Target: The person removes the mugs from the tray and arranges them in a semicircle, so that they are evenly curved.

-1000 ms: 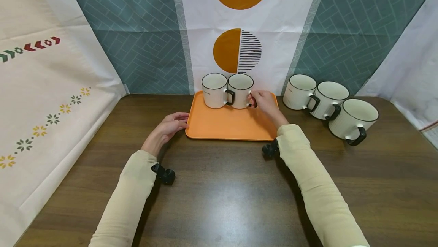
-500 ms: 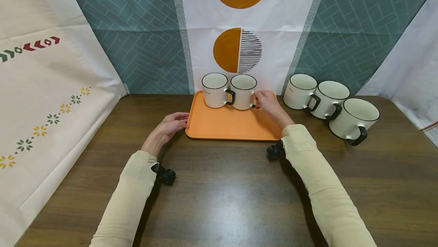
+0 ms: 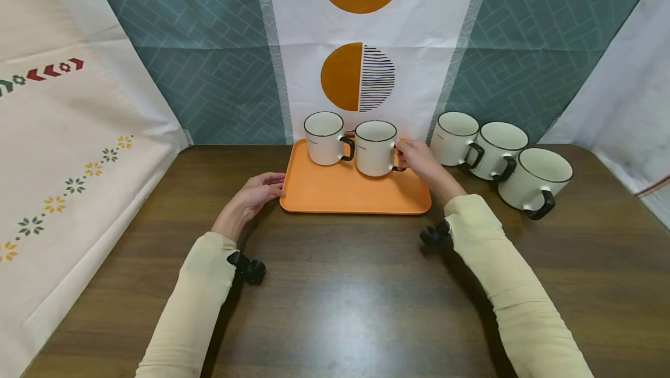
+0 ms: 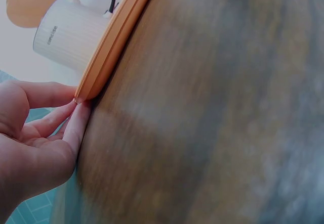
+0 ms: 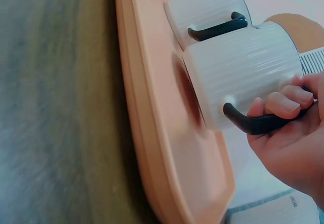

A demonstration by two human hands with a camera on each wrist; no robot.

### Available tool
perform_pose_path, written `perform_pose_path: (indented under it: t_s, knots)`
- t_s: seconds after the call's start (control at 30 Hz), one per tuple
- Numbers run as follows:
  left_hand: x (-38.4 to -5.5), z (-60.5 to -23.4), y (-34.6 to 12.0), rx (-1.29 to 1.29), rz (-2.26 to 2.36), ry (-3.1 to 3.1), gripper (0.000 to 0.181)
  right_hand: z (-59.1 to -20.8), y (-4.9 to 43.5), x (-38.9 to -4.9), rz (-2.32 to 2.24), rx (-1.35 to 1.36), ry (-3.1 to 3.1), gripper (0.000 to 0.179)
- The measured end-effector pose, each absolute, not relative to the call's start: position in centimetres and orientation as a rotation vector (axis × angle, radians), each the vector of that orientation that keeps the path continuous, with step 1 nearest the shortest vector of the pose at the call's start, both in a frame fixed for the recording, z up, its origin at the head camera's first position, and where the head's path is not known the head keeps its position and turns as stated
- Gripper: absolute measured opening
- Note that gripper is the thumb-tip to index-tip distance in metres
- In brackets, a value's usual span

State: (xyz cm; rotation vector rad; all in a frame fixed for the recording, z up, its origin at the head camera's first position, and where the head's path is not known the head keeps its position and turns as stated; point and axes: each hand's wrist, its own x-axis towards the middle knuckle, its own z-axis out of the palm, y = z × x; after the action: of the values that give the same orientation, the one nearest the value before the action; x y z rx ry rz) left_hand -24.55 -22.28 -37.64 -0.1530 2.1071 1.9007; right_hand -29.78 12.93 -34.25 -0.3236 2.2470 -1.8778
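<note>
Head view: right hand (image 3: 421, 161) curled round the black handle (image 3: 399, 168) of a white, ribbed, cylindrical mug with a black rim (image 3: 374, 154), over the right-of-middle part of a shallow, rectangular, orange tray (image 3: 335, 195). Left hand (image 3: 253, 195) pinching the tray's left edge. Further left on the tray, just beside: a matching black-handled white mug (image 3: 321, 148). A likely trouble: a knock against that neighbour's handle, from any swing leftward. Also possible: a bump among three black-handled white mugs (image 3: 487, 159) bunched on the brown wooden table (image 3: 340, 279), from too wide a sweep rightward.

Left wrist view: tray edge caught between fingers and thumb, low against the table. Possible slip or rocking of the tray, from a tug or upward pull at so small a hold.

Right wrist view: fingers wrapped on the handle alone, without support beneath the mug. Shadow beside the base; impossible to tell contact from slight lift. Main risk, probably tilting, from weight hanging to one side; next, a base edge scraping the tray.
</note>
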Motion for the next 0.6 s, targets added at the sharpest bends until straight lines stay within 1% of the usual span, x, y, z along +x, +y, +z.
perform_pose_path:
  t_s: [0.23, 0.37, 0.6]
  knots:
    - [-24.5, -37.8, -22.6, -0.168, 1.908, 2.090, 0.058, -34.8, 13.4, -28.3, -1.932, -0.309, 2.264, 0.040]
    - [-24.5, -37.9, -22.5, -0.173, 1.907, 2.103, 0.058, -34.8, 13.8, -27.0, -1.952, -0.280, 2.280, 0.038]
    - [-24.5, -37.8, -22.2, -0.162, 1.909, 2.106, 0.058, -33.6, 15.3, -24.3, -1.974, -0.230, 2.324, 0.037]
